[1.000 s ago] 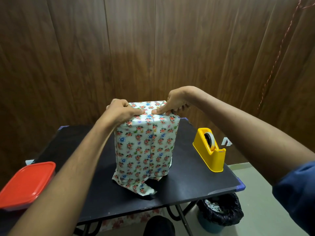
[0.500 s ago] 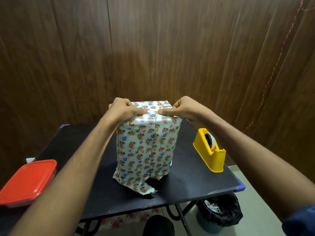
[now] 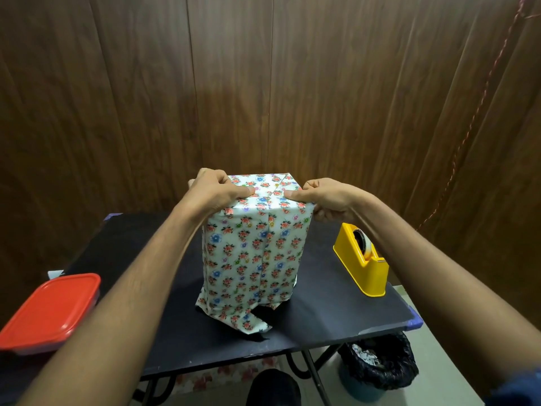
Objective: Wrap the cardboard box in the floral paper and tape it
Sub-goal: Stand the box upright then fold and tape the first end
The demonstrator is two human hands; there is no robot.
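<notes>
The box wrapped in floral paper (image 3: 254, 253) stands upright in the middle of the black table (image 3: 336, 315), with no cardboard showing. Loose paper flaps spread out at its base toward me. My left hand (image 3: 215, 190) grips the top left edge, thumb pressing on the folded top. My right hand (image 3: 322, 199) grips the top right corner, thumb on top and fingers curled down the right side. A yellow tape dispenser (image 3: 361, 259) sits on the table to the right of the box.
A red-lidded container (image 3: 49, 313) lies at the table's left front edge. A bin lined with a black bag (image 3: 380, 364) stands on the floor under the right front corner. A wooden wall rises close behind the table.
My right hand has slid from the top middle of the box out to the top right corner. My left hand stays on the top left edge.
</notes>
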